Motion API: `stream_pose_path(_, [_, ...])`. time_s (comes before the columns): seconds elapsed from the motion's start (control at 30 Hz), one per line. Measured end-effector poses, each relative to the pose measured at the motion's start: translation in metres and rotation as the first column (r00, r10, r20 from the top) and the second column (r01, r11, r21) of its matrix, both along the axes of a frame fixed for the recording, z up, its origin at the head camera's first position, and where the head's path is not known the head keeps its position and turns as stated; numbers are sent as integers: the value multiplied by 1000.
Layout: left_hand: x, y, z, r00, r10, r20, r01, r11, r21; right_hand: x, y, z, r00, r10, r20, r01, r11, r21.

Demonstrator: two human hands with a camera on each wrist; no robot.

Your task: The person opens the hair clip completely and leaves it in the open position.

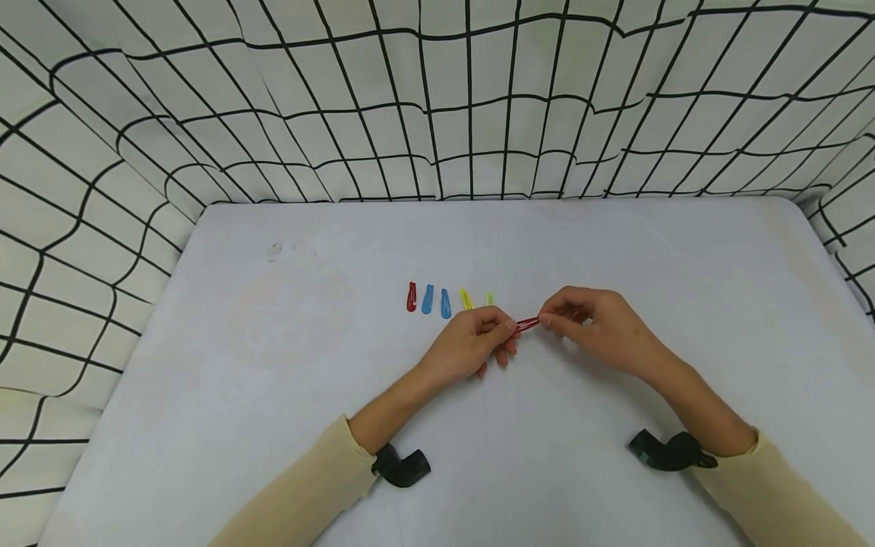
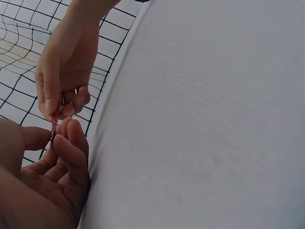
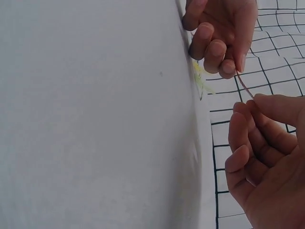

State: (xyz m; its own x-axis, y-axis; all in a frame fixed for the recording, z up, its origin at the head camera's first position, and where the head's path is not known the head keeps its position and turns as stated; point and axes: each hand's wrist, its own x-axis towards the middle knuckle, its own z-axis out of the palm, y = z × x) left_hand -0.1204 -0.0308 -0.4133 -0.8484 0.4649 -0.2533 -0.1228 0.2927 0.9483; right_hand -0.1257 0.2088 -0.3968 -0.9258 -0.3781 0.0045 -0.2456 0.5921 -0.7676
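Between the two hands a red snap hair clip is stretched lengthwise above the table. The left hand pinches its left end between thumb and finger, and the right hand pinches the other end. In the right wrist view the clip appears edge-on as a thin, slightly bent strip. Behind the left hand lies a row of clips: a red clip, two blue clips, one of them the left blue clip, a yellow clip and a yellow-green clip. The left hand partly hides the last two.
A white table spreads under both arms. Black-lined grid walls stand along its back and sides. Dark wrist cameras sit at the cuffs, such as the left wrist camera and the right wrist camera.
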Motion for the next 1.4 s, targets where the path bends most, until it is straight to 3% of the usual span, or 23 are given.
stream_pose_path(0.23, [2,1,0,998,-45,-52,44,999,-28,-3,6,1,990,20,138,-5,994,-112])
stream_pose_path(0.63, [4,0,0,993,-69,-96,69,998,-6,-4,10,-6,932,62,357,26,971,-237])
stream_pose_path(0.8, [5,-2,-1,994,-69,-86,70,997,13,-5,9,-11,884,109,454,70,931,-359])
stream_pose_path(1.1, [2,-4,-4,995,-70,-72,73,996,52,-6,8,-21,804,225,551,119,847,-519])
stream_pose_path(1.3, [1,-3,-2,995,-84,-50,87,993,75,-6,9,-23,757,323,568,136,772,-621])
stream_pose_path(1.4, [1,-3,-1,996,-84,-40,88,993,84,-6,9,-23,742,348,572,144,751,-644])
